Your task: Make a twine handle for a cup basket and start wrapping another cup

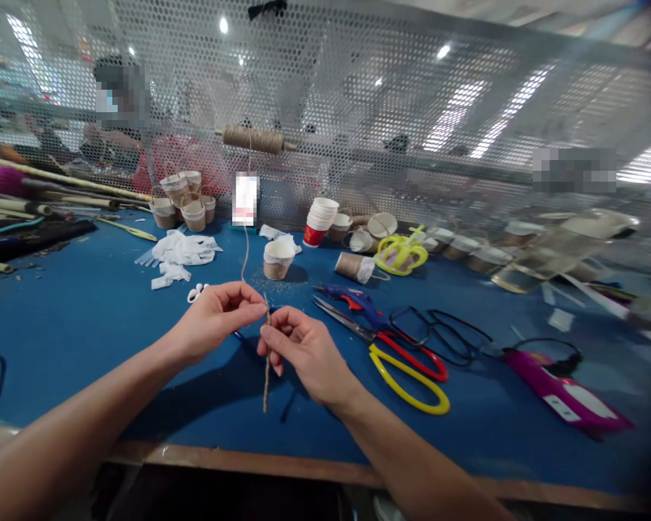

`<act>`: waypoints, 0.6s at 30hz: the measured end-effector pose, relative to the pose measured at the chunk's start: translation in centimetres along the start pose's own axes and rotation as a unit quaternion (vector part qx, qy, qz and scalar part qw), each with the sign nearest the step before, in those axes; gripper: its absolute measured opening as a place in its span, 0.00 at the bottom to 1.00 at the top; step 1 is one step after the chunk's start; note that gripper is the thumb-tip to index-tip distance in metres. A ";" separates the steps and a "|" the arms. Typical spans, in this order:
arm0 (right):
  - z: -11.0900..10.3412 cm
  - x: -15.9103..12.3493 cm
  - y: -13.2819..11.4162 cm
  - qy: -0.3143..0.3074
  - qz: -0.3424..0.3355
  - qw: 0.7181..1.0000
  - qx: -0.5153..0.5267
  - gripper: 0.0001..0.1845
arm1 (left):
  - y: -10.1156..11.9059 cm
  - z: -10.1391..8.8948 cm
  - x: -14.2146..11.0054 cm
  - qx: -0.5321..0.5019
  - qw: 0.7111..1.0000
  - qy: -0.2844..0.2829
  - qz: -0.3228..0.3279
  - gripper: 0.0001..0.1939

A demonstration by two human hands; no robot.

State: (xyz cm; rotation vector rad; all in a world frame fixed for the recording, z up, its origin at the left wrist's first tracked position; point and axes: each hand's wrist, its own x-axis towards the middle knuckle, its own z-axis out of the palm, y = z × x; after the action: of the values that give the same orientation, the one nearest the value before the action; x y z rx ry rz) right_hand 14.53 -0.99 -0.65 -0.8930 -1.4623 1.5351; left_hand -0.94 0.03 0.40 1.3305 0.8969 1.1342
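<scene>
My left hand (214, 318) pinches the top end of a thin brown rod that looks wrapped in twine (266, 387). Lower down, the thumb and fingers of my right hand (307, 354) close on the same rod, which hangs upright above the table. A strand of twine (247, 253) runs from the spool (253, 139) on the mesh panel down to my left hand. White loops, perhaps small scissors handles (196, 292), show behind my left hand. Just beyond both hands stands a small cup wrapped in twine with a white rim (278, 260).
Large scissors (406, 376) with red and yellow handles lie right, beside a blue glue gun (358, 304) and its black cord. Farther back are stacked paper cups (320, 221), wrapped little baskets (187, 199), white fabric scraps (181, 250) and a yellow woven piece (401, 253). A purple packet (567, 391) lies far right.
</scene>
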 end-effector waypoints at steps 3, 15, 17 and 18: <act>-0.1 0.0 0.0 -0.016 0.010 1.000 0.017 0.10 | 0.2 -0.2 0.0 0.003 1.000 -0.004 -0.002 0.06; -0.3 0.1 0.1 -0.062 0.038 0.995 0.072 0.11 | -0.3 -0.7 0.3 -0.068 0.995 -0.051 -0.055 0.07; -0.4 0.0 0.1 -0.070 0.037 0.994 0.070 0.11 | -0.2 -0.7 0.3 -0.077 0.994 -0.058 -0.058 0.06; -0.4 0.0 0.1 -0.075 0.036 0.994 0.068 0.11 | -0.2 -0.7 0.3 -0.081 0.993 -0.061 -0.062 0.06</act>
State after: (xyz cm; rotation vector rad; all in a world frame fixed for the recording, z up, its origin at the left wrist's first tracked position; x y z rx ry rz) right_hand 14.86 -0.80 -0.82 -0.7714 -1.4232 1.7649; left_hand -1.53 0.48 0.19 1.1811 0.7714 0.9965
